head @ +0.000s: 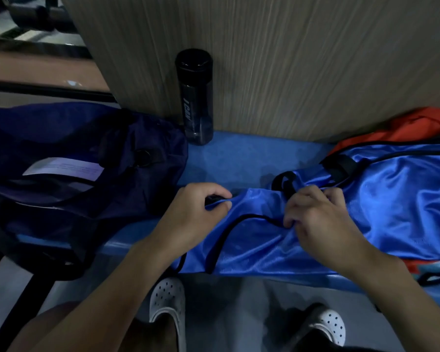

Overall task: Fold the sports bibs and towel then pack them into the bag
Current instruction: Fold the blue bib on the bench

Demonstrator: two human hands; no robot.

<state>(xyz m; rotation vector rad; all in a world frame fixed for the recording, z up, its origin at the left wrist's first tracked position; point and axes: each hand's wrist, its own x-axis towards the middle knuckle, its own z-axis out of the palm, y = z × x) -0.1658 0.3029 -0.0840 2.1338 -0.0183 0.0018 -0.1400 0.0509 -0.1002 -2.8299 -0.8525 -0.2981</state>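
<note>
Early stage: your left hand (201, 207) and right hand (315, 217) each pinch the unfolded bib (391, 199); packing the bag (61, 153) appears pending.

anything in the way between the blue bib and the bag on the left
Nothing visible. The blue bib, pinched by the left hand and right hand, lies on the bench right beside the dark bag. The black bottle stands further back against the wall panel, off that path.

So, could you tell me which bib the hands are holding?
The blue bib, pinched by left hand and right hand; the orange bib lies untouched underneath.
</note>
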